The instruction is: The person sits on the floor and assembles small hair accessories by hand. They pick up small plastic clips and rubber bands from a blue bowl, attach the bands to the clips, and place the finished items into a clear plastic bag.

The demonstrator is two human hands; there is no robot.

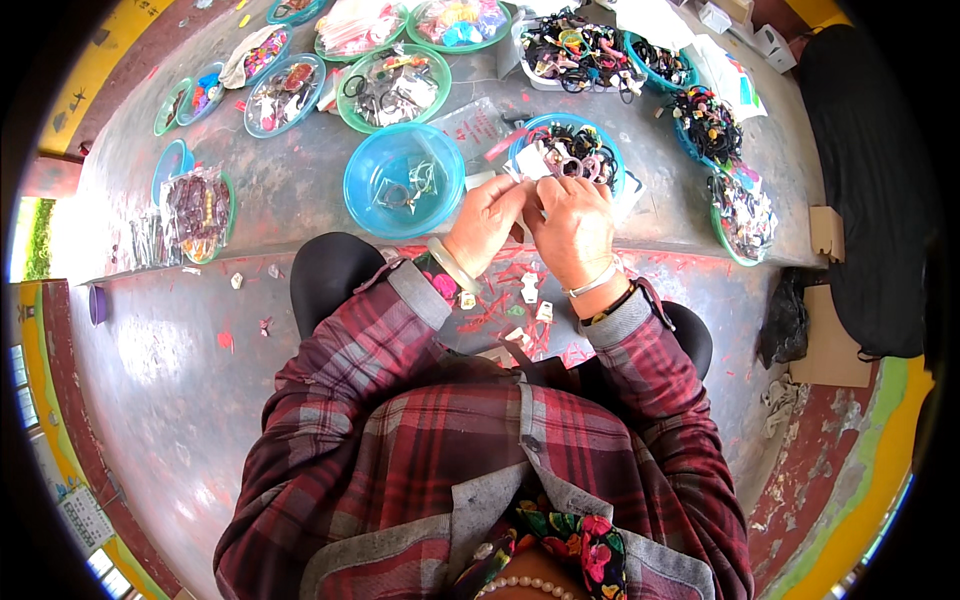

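My left hand (pixel 484 226) and my right hand (pixel 575 232) meet at the near edge of a blue basin (pixel 613 142) heaped with dark hair ties (pixel 600 160). Both are closed, thumbs and fingertips pinched together around a small white card (pixel 533 163). A pale pink hair tie (pixel 571 167) shows just beyond my right knuckles; whether it is fixed to the card I cannot tell. The fingertips partly cover what they grip. Left of my left hand stands a blue bowl (pixel 360 190) with a few carded hair ties (pixel 398 194) at its bottom.
Green and blue basins of hair accessories (pixel 390 85) spread across the far surface. A white tub (pixel 545 83) of dark hair ties stands behind the blue basin. White cards (pixel 530 288) and red scraps litter the lower floor between my knees. A black bag (pixel 785 318) lies at right.
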